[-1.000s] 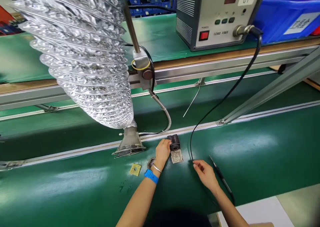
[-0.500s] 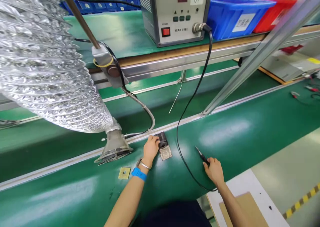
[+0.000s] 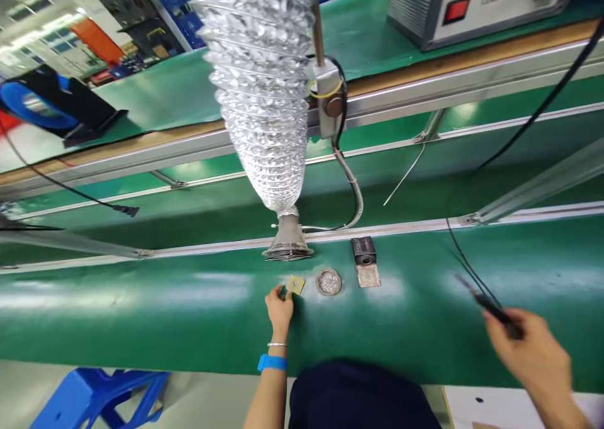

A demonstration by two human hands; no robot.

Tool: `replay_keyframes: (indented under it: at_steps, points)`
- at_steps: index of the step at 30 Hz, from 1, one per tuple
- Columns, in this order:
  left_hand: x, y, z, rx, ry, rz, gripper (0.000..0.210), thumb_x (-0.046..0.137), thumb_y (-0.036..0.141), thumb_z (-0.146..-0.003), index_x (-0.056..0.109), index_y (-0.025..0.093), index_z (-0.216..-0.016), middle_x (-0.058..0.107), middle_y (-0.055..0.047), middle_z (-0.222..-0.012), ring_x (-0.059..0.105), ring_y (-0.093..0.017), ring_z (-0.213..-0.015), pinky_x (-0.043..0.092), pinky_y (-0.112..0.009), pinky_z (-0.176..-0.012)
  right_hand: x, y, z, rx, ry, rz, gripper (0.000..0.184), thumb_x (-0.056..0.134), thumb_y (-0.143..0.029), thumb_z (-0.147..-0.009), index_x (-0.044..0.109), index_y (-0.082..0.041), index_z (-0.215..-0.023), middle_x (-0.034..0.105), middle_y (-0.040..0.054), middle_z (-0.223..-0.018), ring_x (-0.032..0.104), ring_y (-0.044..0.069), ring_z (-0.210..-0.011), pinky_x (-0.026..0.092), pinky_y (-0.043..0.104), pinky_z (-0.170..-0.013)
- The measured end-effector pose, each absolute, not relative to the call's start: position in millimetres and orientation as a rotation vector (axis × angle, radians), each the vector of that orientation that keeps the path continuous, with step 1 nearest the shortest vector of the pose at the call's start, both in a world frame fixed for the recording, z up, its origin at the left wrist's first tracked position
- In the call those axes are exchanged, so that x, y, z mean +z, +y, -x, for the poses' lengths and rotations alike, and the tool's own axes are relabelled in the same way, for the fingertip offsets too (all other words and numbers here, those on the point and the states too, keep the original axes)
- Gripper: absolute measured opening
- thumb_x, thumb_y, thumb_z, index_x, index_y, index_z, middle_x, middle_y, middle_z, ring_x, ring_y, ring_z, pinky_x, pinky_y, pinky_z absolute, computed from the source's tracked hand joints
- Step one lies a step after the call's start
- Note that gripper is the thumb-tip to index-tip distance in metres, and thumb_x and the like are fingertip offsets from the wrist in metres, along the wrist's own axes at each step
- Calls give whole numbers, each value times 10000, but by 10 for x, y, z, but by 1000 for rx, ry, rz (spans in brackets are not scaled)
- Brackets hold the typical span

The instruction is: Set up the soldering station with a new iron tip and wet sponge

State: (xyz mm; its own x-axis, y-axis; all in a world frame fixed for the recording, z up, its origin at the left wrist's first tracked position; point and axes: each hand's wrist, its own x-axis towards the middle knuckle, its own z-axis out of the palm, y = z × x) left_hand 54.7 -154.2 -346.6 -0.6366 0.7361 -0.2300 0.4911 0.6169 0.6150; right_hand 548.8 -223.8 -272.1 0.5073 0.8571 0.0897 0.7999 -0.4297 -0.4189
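My left hand (image 3: 279, 311) reaches down to the green bench surface. Its thumb and fingertips curl together over something small and dark that I cannot make out. Right beside the fingertips lies a yellow square piece (image 3: 296, 284) with a hole in its middle. A small round dish (image 3: 329, 282) with a silvery, rough inside sits to the right of it. Farther right is a dark block (image 3: 363, 250) with a round opening, joined to a worn pale pad (image 3: 368, 276). Over the bench at the right, my right hand (image 3: 535, 347) grips a soldering iron (image 3: 495, 311), its tip pointing up and left.
A foil duct (image 3: 268, 102) hangs down to a metal hood (image 3: 287, 240) just beyond the yellow piece. The soldering station (image 3: 476, 7) stands on the upper shelf. Black cable (image 3: 462, 253) trails from the iron. A blue stool (image 3: 99, 397) is at lower left.
The view has swung left. My left hand has left the dark block and come to the yellow piece, uncovering the round dish. The soldering iron stays in my right hand, now raised.
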Motion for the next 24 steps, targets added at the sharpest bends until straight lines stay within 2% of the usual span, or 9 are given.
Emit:
replay_keyframes:
  at_steps: [3,6,10,12,15,18,21,23,24]
  points:
    - [-3571,-1544,-499,708,2364,-936,422,689,299,-617,601,98,-978,563,-154,-978,550,-266,-952,423,-432,-919,-2889,-2011,-4712,595,-1500,2202,456,485,-623,-670,559,-215,-860,625,63,-732,591,212,-619,473,339,-592]
    - [-3623,-1453,-541,760,2318,-912,303,708,272,-574,609,136,-826,580,-121,-932,561,-254,-937,425,-430,-919,-3040,-1922,-4264,819,-1554,2118,373,480,-562,-701,541,-225,-848,650,42,-797,620,206,-697,496,326,-660]
    - [-3555,-1409,-509,831,2242,-802,168,615,310,-682,523,170,-671,588,-32,-640,600,-187,-650,513,-390,-723,-3107,-1948,-4181,915,-1566,2097,341,485,-542,-711,535,-234,-849,653,36,-850,627,210,-750,502,331,-700]
    - [-3397,-1476,-375,889,2243,-762,161,551,324,-741,492,184,-687,605,-18,-634,614,-163,-620,528,-331,-665,-3101,-1983,-4259,910,-1534,2118,349,494,-550,-699,539,-237,-844,655,39,-856,632,217,-762,506,331,-694]
    - [-2960,-1727,68,936,2358,-735,175,435,265,-800,448,202,-638,616,-2,-671,626,-126,-669,525,-264,-692,-3091,-2061,-4426,900,-1487,2164,369,504,-569,-676,548,-239,-836,658,42,-855,639,225,-763,512,335,-687]
    - [-2417,-2166,703,702,2646,-660,291,356,261,-788,433,230,-509,513,13,-502,576,-145,-561,520,-275,-672,-3108,-2152,-4575,912,-1425,2214,394,514,-589,-654,554,-242,-836,668,45,-849,645,233,-769,518,345,-702]
    - [-2060,-2688,1189,249,2940,-502,191,502,288,-653,481,246,-469,339,46,-355,519,-250,-463,510,-423,-612,-3151,-2190,-4616,948,-1394,2268,416,519,-603,-633,555,-242,-837,673,49,-839,645,248,-783,519,365,-712]
    - [-2036,-2961,1304,74,3071,-491,34,571,233,-572,547,235,-548,365,20,-385,561,-328,-540,484,-482,-617,-3179,-2155,-4549,964,-1387,2262,431,520,-594,-621,552,-234,-856,674,56,-850,643,253,-800,516,382,-743]
    - [-2090,-3045,1295,60,3111,-512,46,581,222,-565,575,235,-608,422,-4,-434,586,-354,-608,476,-482,-624,-3188,-2121,-4490,974,-1381,2237,434,515,-579,-620,549,-228,-872,676,62,-865,643,252,-814,514,386,-765]
